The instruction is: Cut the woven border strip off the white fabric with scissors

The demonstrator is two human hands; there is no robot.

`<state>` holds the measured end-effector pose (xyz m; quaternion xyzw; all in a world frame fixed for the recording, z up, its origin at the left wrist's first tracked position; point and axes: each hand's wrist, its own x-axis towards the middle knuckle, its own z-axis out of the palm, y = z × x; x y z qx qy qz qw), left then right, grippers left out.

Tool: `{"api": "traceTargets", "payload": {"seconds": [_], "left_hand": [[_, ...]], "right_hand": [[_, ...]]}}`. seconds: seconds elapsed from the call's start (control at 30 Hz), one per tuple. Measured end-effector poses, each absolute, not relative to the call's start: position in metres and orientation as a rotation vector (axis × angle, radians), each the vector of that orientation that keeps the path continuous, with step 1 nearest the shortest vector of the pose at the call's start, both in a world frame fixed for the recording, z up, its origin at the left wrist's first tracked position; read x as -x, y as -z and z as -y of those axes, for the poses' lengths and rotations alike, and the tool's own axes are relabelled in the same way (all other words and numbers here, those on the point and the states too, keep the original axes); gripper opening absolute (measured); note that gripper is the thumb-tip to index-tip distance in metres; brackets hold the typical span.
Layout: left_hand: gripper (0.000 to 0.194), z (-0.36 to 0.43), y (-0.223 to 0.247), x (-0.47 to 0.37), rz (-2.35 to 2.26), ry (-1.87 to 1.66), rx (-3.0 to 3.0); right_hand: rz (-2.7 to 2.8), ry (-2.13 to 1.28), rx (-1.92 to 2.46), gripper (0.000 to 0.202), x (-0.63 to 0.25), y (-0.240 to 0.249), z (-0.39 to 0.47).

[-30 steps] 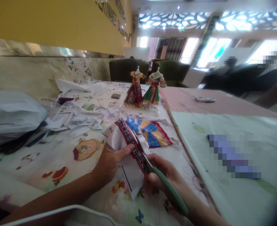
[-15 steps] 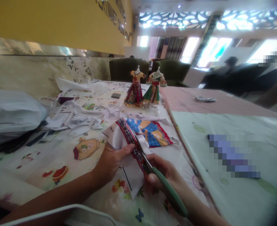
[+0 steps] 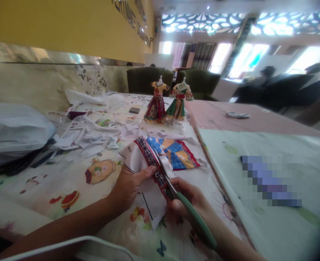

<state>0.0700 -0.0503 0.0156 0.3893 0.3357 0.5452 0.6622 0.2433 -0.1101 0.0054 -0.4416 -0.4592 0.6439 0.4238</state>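
I can make out, over the feed, scissors (image 3: 184, 202) with smooth, faintly shiny metal blades (image 3: 171, 186) and dull green handles (image 3: 199, 222) that look plastic, against white cloth (image 3: 135, 158) with a soft, satiny sheen. Left of the scissors I see matt scraps (image 3: 90, 139), seemingly paper, and farther left a thin, crinkled plastic bag (image 3: 15, 127). Beyond the scissors are two matt cloth dresses (image 3: 156, 106).

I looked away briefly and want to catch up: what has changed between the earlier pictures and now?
Nothing has visibly moved, been taken hold of or let go. The left hand still holds the printed white cloth; the right hand still holds the green-handled scissors, blades along the patterned band.
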Motion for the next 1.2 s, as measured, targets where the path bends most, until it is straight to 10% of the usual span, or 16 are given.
{"api": "traceTargets", "payload": {"seconds": [1.2], "left_hand": [[0.062, 0.0504, -0.0149, -0.0706, -0.751, -1.236, -0.875]], "right_hand": [[1.159, -1.559, 1.079, 0.064, -0.2407, 0.002, 0.1107]]}}
